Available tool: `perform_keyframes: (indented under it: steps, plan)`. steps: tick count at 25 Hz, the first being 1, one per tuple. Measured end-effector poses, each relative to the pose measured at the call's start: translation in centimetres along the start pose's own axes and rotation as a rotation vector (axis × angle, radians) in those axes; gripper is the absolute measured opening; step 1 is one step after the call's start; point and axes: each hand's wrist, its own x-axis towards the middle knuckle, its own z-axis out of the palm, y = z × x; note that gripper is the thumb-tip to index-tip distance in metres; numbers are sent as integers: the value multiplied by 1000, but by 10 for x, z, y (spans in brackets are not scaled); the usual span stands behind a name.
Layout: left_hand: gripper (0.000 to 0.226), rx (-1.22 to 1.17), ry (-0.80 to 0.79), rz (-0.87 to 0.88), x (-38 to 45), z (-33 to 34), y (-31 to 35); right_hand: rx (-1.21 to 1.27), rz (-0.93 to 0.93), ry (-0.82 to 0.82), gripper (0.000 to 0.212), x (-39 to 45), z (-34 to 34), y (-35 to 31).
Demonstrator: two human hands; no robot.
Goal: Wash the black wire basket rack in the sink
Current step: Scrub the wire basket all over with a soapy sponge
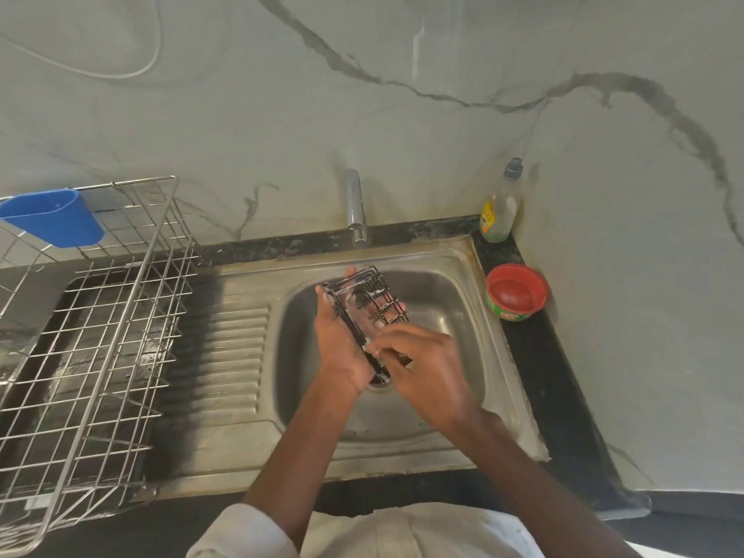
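Holding the black wire basket rack (364,306) over the bowl of the sink (459,259), below the tap (356,207), you have both hands on it: your left hand (342,340) cradles it from the left side with fingers wrapped behind the frame, and your right hand (418,360) works at its near end with fingers bunched on the lower bar. Motion blur makes it hard to say whether the right hand pinches the wire or rubs along it, and I cannot tell if it holds a scrubber. Judge the rack as light and stiff, thin coated wire that will not flex much but can bend at the welds if squeezed hard. Wet and probably soapy, it will be slippery, so take hold on the thicker outer frame rather than the fine cross wires, and keep the left palm under it as a rest. Turn it by the frame corners. A drop into the steel bowl would likely do no harm beyond noise. Dish soap bottle (499,211) and the red tub (517,292) stand on the table to the right, the steel drying rack (100,316) to the left.
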Motion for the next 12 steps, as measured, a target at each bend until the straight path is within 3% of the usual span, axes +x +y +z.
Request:
perform_keyframes:
  steps: [5, 6, 8, 12]
  plan:
    - [100, -24, 85, -15, 5, -3, 1, -109, 222, 122, 28, -8, -14, 8]
    - [102, -38, 98, -10, 5, -5, 1, -105, 170, 85, 33, -9, -11, 3]
    - [99, -95, 114, 11, 3, -5, 1, -131, 13, 1, 43, -14, -6, 0]
    - [78, -167, 189, 16, 8, -7, 1, -76, 179, 95, 33, -9, -8, 7]
